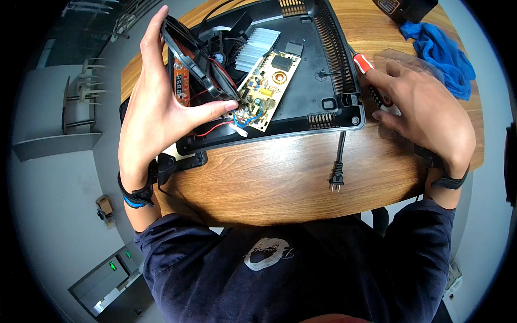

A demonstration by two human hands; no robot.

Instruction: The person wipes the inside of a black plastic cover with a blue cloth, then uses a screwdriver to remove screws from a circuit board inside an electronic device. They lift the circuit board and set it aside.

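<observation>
My left hand [156, 91] grips a round black coil disc [200, 74], thumb at its near edge and a finger at its far edge. The disc is tilted up over the left part of an open black appliance housing [307, 70]. Beneath the thumb lies a cream circuit board [265, 105] with blue and red wires, a silver heat sink [257, 48] beside it. A small orange display board [180, 83] shows between the disc and my palm. Right of the housing, my right hand [423, 105] is closed round a red-and-black screwdriver [364, 63]; its tip is hidden.
The wooden table [258, 183] has a curved near edge. A black power plug [336, 175] hangs from the housing's near side. At the far right lie a blue cloth [439, 56] and a black box [404, 8]. Clear plastic [409, 58] lies behind my right hand.
</observation>
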